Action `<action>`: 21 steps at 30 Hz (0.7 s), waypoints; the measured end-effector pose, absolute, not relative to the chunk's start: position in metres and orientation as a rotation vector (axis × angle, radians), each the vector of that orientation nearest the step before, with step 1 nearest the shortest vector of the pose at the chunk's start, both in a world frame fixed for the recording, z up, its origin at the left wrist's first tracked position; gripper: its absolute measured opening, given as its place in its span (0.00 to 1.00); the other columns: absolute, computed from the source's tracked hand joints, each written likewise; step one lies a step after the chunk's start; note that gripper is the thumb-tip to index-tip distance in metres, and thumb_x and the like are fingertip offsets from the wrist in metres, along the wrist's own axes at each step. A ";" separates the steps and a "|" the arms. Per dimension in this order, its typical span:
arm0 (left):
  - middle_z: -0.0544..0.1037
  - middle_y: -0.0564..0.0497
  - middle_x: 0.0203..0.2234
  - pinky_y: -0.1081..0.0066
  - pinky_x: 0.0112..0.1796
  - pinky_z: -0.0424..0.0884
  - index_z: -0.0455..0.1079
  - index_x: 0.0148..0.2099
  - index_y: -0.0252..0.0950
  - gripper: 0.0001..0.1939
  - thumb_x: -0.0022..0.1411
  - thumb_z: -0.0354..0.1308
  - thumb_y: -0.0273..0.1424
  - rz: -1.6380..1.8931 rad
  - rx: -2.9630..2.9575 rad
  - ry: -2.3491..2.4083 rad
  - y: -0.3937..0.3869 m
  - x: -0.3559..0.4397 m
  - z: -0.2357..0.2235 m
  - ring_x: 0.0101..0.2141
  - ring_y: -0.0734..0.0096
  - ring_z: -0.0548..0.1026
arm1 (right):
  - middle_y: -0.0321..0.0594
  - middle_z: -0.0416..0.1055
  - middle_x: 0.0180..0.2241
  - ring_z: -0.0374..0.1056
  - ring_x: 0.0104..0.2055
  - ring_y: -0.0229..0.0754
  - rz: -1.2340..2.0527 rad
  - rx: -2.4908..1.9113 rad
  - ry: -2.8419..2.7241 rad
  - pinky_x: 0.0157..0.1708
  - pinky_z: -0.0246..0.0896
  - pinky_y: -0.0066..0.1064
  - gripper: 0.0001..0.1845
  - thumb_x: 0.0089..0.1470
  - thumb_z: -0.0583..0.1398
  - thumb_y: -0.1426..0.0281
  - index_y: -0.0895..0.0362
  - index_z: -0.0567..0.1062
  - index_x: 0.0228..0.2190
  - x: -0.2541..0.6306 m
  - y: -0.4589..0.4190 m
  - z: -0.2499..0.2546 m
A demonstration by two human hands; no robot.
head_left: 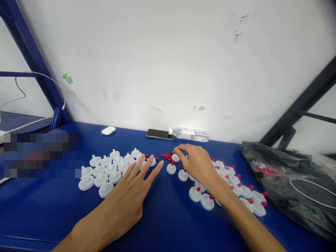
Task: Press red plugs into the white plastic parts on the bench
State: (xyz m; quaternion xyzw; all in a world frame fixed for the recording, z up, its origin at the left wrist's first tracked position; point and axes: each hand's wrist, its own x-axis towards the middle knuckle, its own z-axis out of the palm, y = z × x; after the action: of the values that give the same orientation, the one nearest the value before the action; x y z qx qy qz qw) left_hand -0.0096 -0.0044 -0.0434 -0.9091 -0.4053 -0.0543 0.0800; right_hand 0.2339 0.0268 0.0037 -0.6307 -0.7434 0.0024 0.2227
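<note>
My left hand (131,190) lies flat on the blue table (168,220), fingers stretched out, tips touching the edge of a cluster of plain white plastic caps (105,169). My right hand (198,162) is bent over the middle, fingertips pinched near a white cap (175,158) beside a small heap of tiny red plugs (167,156). What the fingers hold is too small to name. To the right lies a group of white caps fitted with red plugs (236,190). Two such capped pieces (171,168) sit just left of the right hand.
A phone (159,134), a lying water bottle (190,134) and a white earbud case (108,131) rest against the white wall. A dark plastic bag (288,185) with red pieces fills the right side. Blue frame posts and white cables stand at the left.
</note>
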 end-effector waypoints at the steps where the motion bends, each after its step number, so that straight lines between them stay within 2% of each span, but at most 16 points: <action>1: 0.42 0.45 0.76 0.41 0.65 0.59 0.23 0.76 0.49 0.64 0.43 0.46 0.12 -0.157 -2.736 -1.210 -0.005 -0.010 -0.044 0.73 0.46 0.36 | 0.43 0.82 0.39 0.75 0.42 0.51 -0.081 -1.803 -2.047 0.36 0.61 0.35 0.18 0.71 0.52 0.66 0.53 0.82 0.43 0.236 0.029 0.003; 4: 0.43 0.44 0.76 0.39 0.65 0.59 0.24 0.77 0.50 0.64 0.43 0.46 0.11 -0.187 -2.752 -1.208 -0.004 -0.009 -0.045 0.74 0.45 0.37 | 0.49 0.81 0.37 0.74 0.46 0.56 -0.158 -1.862 -2.101 0.39 0.62 0.37 0.18 0.70 0.52 0.71 0.57 0.83 0.42 0.243 0.034 -0.002; 6: 0.47 0.43 0.75 0.40 0.65 0.59 0.27 0.77 0.50 0.63 0.43 0.46 0.10 -0.235 -2.744 -1.209 -0.003 -0.007 -0.045 0.74 0.46 0.40 | 0.49 0.82 0.36 0.75 0.45 0.55 -0.125 -1.856 -2.145 0.41 0.63 0.38 0.17 0.68 0.53 0.72 0.58 0.84 0.39 0.246 0.037 -0.006; 13: 0.66 0.40 0.63 0.45 0.62 0.67 0.47 0.74 0.46 0.53 0.49 0.44 0.08 -0.448 -2.790 -1.123 -0.007 -0.001 -0.033 0.66 0.48 0.62 | 0.47 0.84 0.36 0.78 0.41 0.53 -0.063 -1.895 -2.210 0.43 0.64 0.38 0.14 0.63 0.58 0.76 0.56 0.85 0.38 0.250 0.042 -0.014; 15: 0.68 0.40 0.60 0.46 0.59 0.70 0.50 0.73 0.45 0.46 0.55 0.45 0.10 -0.503 -2.792 -1.101 -0.008 0.002 -0.028 0.62 0.49 0.67 | 0.46 0.84 0.37 0.78 0.43 0.52 -0.046 -1.897 -2.222 0.44 0.63 0.37 0.13 0.62 0.60 0.77 0.55 0.85 0.41 0.250 0.043 -0.014; 18: 0.71 0.36 0.58 0.45 0.55 0.74 0.54 0.71 0.38 0.32 0.68 0.47 0.19 -0.569 -2.717 -1.067 -0.007 0.004 -0.024 0.58 0.47 0.71 | 0.43 0.84 0.39 0.78 0.46 0.50 -0.023 -1.893 -2.234 0.46 0.63 0.36 0.13 0.62 0.61 0.78 0.54 0.84 0.42 0.250 0.043 -0.014; 21: 0.73 0.35 0.59 0.44 0.56 0.74 0.59 0.68 0.32 0.24 0.72 0.47 0.24 -0.519 -2.671 -1.008 -0.002 0.004 -0.028 0.59 0.45 0.71 | 0.43 0.84 0.39 0.78 0.46 0.51 -0.014 -1.901 -2.241 0.47 0.63 0.36 0.13 0.62 0.62 0.79 0.54 0.83 0.42 0.250 0.044 -0.014</action>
State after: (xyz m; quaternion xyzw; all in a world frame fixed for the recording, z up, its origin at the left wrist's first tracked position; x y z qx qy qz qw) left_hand 0.0039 -0.0022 -0.0279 -0.9139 -0.3448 -0.1775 0.1198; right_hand 0.2499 0.0442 -0.0142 -0.6436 -0.7586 -0.0047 0.1014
